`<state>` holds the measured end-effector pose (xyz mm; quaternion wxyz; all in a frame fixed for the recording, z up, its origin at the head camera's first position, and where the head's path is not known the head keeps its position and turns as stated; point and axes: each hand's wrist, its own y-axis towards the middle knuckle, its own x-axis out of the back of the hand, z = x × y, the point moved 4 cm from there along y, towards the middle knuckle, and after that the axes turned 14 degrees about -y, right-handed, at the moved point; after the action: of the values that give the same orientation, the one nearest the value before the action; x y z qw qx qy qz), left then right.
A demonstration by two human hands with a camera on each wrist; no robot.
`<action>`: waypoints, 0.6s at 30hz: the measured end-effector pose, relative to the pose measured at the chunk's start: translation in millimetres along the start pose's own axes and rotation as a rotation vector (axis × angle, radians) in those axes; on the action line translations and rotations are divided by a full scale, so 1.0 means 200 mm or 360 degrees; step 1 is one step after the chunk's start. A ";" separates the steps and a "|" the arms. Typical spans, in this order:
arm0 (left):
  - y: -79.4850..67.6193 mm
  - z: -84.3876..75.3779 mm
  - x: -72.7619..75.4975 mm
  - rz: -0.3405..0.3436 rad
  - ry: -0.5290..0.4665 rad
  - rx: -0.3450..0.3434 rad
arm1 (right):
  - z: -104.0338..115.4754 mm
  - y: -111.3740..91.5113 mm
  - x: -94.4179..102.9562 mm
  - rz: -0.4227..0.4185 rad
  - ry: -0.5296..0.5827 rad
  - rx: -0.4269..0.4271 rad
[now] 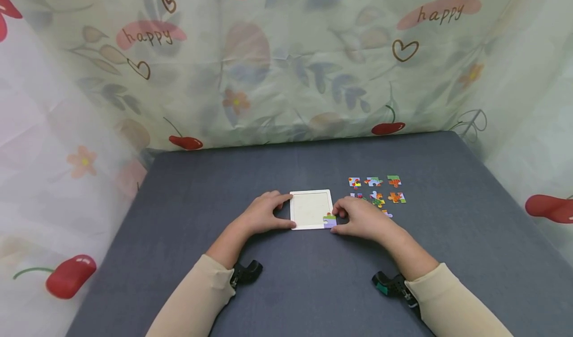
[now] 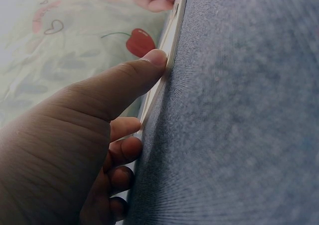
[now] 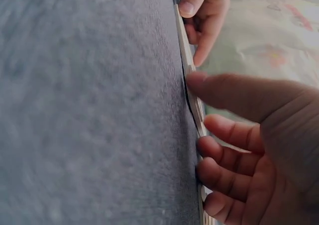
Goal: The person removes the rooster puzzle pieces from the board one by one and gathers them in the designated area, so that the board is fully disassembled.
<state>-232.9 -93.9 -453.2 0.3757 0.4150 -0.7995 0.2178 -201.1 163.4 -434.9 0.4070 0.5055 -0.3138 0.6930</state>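
Note:
A square, pale wooden puzzle tray (image 1: 309,209) with a raised rim lies on the table. My left hand (image 1: 265,212) is at its left side, index fingertip by the upper corner and thumb by the lower corner, holding it. A purple-and-green puzzle piece (image 1: 330,221) lies over the tray's lower right corner. The thumb and index finger of my right hand (image 1: 361,218) pinch this piece at its right side. In the right wrist view the right thumb (image 3: 229,93) touches the thin pale edge. Its other fingers are curled.
Several loose colourful puzzle pieces (image 1: 373,181) lie in rows to the right of the tray, some partly hidden behind the right hand. The grey cloth-covered table (image 1: 215,178) ends at a printed curtain (image 1: 286,68) behind and at the sides.

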 end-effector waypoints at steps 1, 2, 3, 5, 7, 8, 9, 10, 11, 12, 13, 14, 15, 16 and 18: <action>0.00 0.00 0.00 -0.0002 -0.0003 0.0001 | 0.00 0.00 0.00 -0.0001 -0.0011 -0.0010; 0.00 0.00 0.00 -0.0002 -0.0002 0.0002 | 0.00 0.00 0.00 -0.0005 -0.0016 -0.0014; 0.00 0.00 0.00 -0.0003 -0.0003 0.0002 | 0.00 0.00 -0.01 -0.0011 -0.0020 -0.0011; 0.00 -0.01 0.00 -0.0007 -0.0005 0.0001 | 0.00 0.00 0.00 -0.0022 -0.0022 0.0003; -0.01 -0.01 0.01 -0.0009 -0.0012 0.0001 | 0.01 0.00 0.00 -0.0030 -0.0015 0.0029; -0.01 -0.01 0.01 -0.0008 -0.0010 0.0001 | 0.01 0.00 0.00 -0.0032 -0.0009 0.0040; -0.01 -0.01 0.01 -0.0009 -0.0011 -0.0001 | 0.01 0.00 0.00 -0.0030 -0.0005 0.0052; -0.01 -0.01 0.01 -0.0009 -0.0010 0.0000 | 0.02 0.00 -0.01 -0.0023 0.0001 0.0057; -0.01 -0.01 0.01 -0.0007 -0.0011 0.0000 | 0.02 0.00 -0.01 -0.0018 0.0006 0.0065; -0.01 -0.01 0.01 -0.0006 -0.0010 -0.0002 | 0.02 -0.01 -0.01 -0.0012 0.0010 0.0073; -0.01 -0.01 0.00 -0.0005 -0.0007 -0.0003 | 0.03 0.00 -0.01 -0.0010 0.0010 0.0082; -0.01 -0.01 0.00 -0.0005 -0.0009 -0.0004 | 0.03 -0.01 -0.01 -0.0010 0.0007 0.0089; -0.01 -0.01 0.00 -0.0005 -0.0011 -0.0005 | 0.03 -0.01 0.00 -0.0011 0.0008 0.0091; -0.01 -0.01 0.00 -0.0006 -0.0013 -0.0004 | 0.04 -0.01 0.00 -0.0013 0.0008 0.0088; -0.01 -0.01 0.00 -0.0008 -0.0012 -0.0004 | 0.04 -0.02 0.01 -0.0032 0.0026 0.0089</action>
<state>-231.2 -93.4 -452.0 0.3738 0.4173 -0.8001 0.2144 -195.2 159.0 -429.9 0.4021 0.5142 -0.2859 0.7015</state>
